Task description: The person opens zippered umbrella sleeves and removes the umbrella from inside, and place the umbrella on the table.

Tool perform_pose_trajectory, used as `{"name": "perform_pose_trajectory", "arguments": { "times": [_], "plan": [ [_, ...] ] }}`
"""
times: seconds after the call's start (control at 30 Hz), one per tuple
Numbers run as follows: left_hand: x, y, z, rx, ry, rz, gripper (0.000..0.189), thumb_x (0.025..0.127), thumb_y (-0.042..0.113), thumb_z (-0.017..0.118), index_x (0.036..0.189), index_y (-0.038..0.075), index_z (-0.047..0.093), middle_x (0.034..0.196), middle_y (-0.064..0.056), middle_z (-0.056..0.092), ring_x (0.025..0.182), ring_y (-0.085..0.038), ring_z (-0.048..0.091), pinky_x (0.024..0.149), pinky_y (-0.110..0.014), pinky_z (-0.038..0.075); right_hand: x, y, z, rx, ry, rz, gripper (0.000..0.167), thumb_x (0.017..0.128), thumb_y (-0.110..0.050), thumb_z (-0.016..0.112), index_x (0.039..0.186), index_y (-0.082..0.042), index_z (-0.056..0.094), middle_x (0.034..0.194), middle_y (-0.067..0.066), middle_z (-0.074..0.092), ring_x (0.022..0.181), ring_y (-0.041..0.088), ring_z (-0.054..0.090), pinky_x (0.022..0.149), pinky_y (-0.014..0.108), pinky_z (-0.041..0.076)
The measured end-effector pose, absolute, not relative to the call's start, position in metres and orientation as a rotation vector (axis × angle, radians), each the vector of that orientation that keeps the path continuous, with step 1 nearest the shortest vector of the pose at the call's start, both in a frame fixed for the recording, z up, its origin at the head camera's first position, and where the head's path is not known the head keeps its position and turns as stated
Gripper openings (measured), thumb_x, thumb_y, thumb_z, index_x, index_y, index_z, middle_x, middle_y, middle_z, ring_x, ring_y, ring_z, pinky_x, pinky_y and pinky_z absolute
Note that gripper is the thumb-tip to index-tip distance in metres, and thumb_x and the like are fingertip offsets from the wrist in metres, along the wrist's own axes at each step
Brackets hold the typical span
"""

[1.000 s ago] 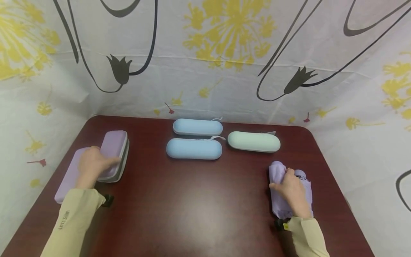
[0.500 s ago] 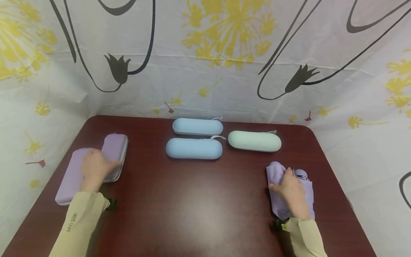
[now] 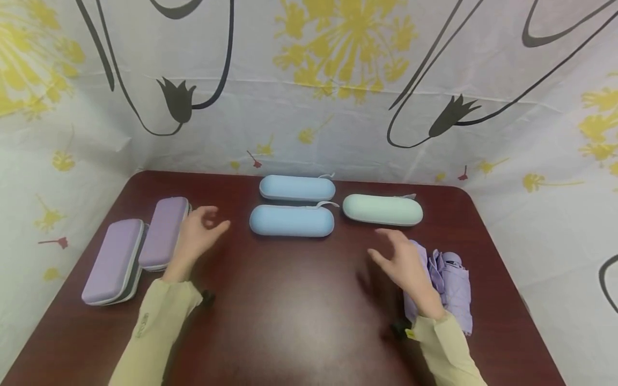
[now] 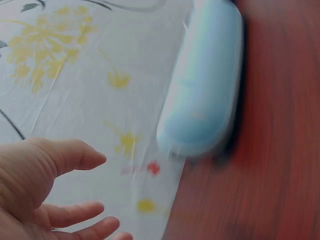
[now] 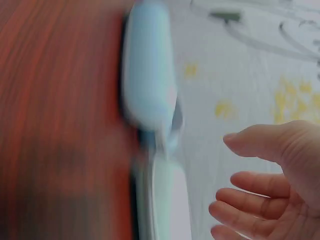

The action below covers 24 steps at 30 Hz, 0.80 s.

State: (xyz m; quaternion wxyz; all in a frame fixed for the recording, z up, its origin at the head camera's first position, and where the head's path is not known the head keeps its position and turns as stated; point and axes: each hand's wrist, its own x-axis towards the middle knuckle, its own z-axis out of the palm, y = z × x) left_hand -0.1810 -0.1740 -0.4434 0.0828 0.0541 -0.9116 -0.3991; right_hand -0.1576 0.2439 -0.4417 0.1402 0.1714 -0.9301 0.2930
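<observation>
My left hand [image 3: 195, 238] is held over the table, fingers apart and holding nothing, just right of a purple zippered case [image 3: 163, 236] that it partly overlaps. A second purple case [image 3: 113, 262] lies left of that one. On the other side, my right hand [image 3: 405, 268] is relaxed with nothing in it and covers part of a folded lavender umbrella [image 3: 422, 252]. Beside that lies another folded lavender umbrella [image 3: 456, 295]. Both wrist views show loosely spread fingers, with a blue case [image 4: 205, 85] ahead of the left hand [image 4: 65, 195].
Two light-blue oblong cases [image 3: 292, 221] with strap loops lie one behind the other at the table's back middle. To their right is a pale green case [image 3: 381, 210]. A patterned cloth [image 3: 309, 107] hangs along the far edge of the dark red table [image 3: 289, 311].
My left hand has left the purple cases and moved right. My right hand has come off the umbrellas and moved left towards the middle. The umbrellas and purple cases now lie side by side.
</observation>
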Motion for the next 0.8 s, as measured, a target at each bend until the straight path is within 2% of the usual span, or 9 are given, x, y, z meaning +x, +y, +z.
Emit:
{"name": "perform_pose_trajectory", "arguments": {
  "times": [0.1, 0.2, 0.43, 0.6, 0.8],
  "plan": [
    [-0.193, -0.157, -0.447, 0.253, -2.762, -1.399, 0.050, 0.084, 0.022, 0.067, 0.125, -0.001, 0.052, 0.122, -0.021, 0.055, 0.105, -0.035, 0.055, 0.088, -0.046, 0.045, -0.173, 0.219, -0.440, 0.622, -2.687, 0.952, 0.041, 0.077, -0.008, 0.074, 0.113, 0.004, 0.060, 0.108, 0.019, 0.062, 0.101, 0.033, 0.058, 0.084, 0.047, 0.046],
    [-0.203, -0.143, -0.456, 0.338, -2.726, -1.646, 0.053, 0.085, 0.023, 0.066, 0.130, 0.002, 0.048, 0.128, -0.019, 0.051, 0.112, -0.033, 0.051, 0.092, -0.044, 0.044, -0.192, 0.197, -0.446, 0.629, -2.729, 1.046, 0.039, 0.078, -0.011, 0.073, 0.113, 0.005, 0.060, 0.108, 0.018, 0.063, 0.101, 0.033, 0.058, 0.085, 0.046, 0.046],
    [-0.215, -0.122, -0.472, 0.463, -2.499, -2.076, 0.056, 0.084, 0.014, 0.065, 0.134, 0.002, 0.043, 0.130, -0.020, 0.048, 0.113, -0.030, 0.050, 0.091, -0.041, 0.045, -0.230, 0.171, -0.476, 0.415, -2.774, 1.337, 0.043, 0.083, -0.011, 0.068, 0.117, 0.011, 0.054, 0.111, 0.025, 0.060, 0.096, 0.036, 0.061, 0.084, 0.044, 0.049],
    [-0.223, -0.120, -0.480, 0.458, -2.470, -2.137, 0.057, 0.084, 0.015, 0.066, 0.134, 0.002, 0.043, 0.130, -0.019, 0.048, 0.115, -0.029, 0.049, 0.093, -0.042, 0.043, -0.242, 0.165, -0.487, 0.263, -2.783, 1.481, 0.048, 0.084, -0.016, 0.068, 0.123, 0.006, 0.051, 0.116, 0.024, 0.058, 0.101, 0.036, 0.060, 0.086, 0.043, 0.048],
    [-0.228, -0.123, -0.485, 0.466, -2.480, -2.140, 0.057, 0.083, 0.014, 0.067, 0.133, 0.002, 0.043, 0.128, -0.019, 0.048, 0.113, -0.029, 0.048, 0.093, -0.041, 0.044, -0.245, 0.158, -0.492, 0.141, -2.726, 1.632, 0.049, 0.080, -0.016, 0.072, 0.121, 0.004, 0.054, 0.114, 0.021, 0.058, 0.100, 0.033, 0.059, 0.083, 0.041, 0.049]
  ]
}}
